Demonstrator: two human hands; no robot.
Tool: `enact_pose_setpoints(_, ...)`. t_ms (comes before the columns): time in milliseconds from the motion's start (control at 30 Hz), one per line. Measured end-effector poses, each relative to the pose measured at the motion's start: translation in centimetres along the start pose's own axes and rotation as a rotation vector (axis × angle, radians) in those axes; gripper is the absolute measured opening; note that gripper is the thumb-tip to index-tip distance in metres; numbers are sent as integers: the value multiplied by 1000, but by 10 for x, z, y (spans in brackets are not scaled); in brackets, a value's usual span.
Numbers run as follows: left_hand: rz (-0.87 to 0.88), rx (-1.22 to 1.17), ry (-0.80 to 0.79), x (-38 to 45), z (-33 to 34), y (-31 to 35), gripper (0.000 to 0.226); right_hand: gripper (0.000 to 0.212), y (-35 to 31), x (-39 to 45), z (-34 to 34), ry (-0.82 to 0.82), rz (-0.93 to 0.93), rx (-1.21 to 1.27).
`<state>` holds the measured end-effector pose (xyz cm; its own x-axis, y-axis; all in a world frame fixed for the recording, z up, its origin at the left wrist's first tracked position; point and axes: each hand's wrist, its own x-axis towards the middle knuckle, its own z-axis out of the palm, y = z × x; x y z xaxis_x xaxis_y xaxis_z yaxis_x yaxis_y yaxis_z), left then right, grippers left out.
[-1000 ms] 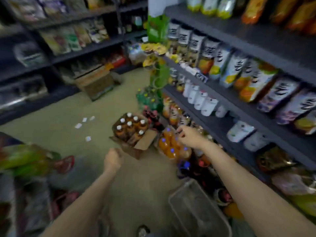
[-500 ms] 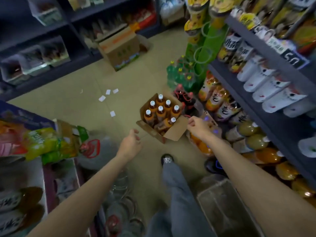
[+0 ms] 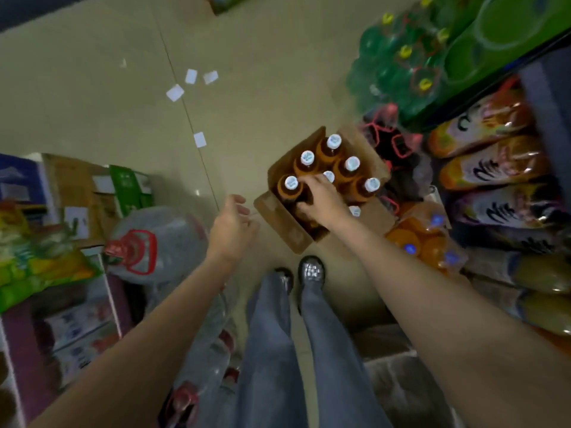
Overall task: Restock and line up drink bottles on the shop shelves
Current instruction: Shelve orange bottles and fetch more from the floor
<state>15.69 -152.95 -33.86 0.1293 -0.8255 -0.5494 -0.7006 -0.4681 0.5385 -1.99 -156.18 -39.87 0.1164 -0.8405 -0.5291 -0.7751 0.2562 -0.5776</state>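
An open cardboard box (image 3: 285,225) stands on the floor in front of my feet. It holds several brown drink bottles (image 3: 327,151) with white caps, all upright. My right hand (image 3: 323,200) reaches down into the near side of the box, thumb and fingers curled round one brown bottle, which the hand mostly hides. Just left of the box's near flap, my left hand (image 3: 233,223) hovers with relaxed, spread fingers and holds nothing. Along the right edge, the low shop shelf (image 3: 543,97) carries large juice bottles (image 3: 491,168).
Shrink-wrapped packs crowd the floor right of the box: green bottles (image 3: 395,63), dark bottles (image 3: 392,143) and orange bottles (image 3: 423,242). A big water jug (image 3: 160,239) with a red handle and cartons (image 3: 92,193) stand at the left. Paper scraps (image 3: 191,77) lie on the floor beyond.
My view has tipped down toward the floor. My right hand moved from the box's flap into the box and closed round a bottle. My left hand came nearer the box and opened.
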Motion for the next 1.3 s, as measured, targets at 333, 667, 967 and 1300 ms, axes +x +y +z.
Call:
enact_pose_setpoints(333, -85, -142, 32, 37, 27, -55, 33, 33, 13, 71, 57, -18, -100, -354)
enact_pose_setpoints(667, 222, -374, -448, 63, 38, 4, 83, 26, -35, 1, -73, 213, -321, 288)
enact_pose_setpoints(967, -22, -266, -310, 69, 47, -26, 72, 33, 125, 26, 22, 22, 327, -184)
enact_pose_setpoints(1300, -55, -238, -366, 48, 42, -29, 61, 39, 90, 0, 42, 115, 265, -119)
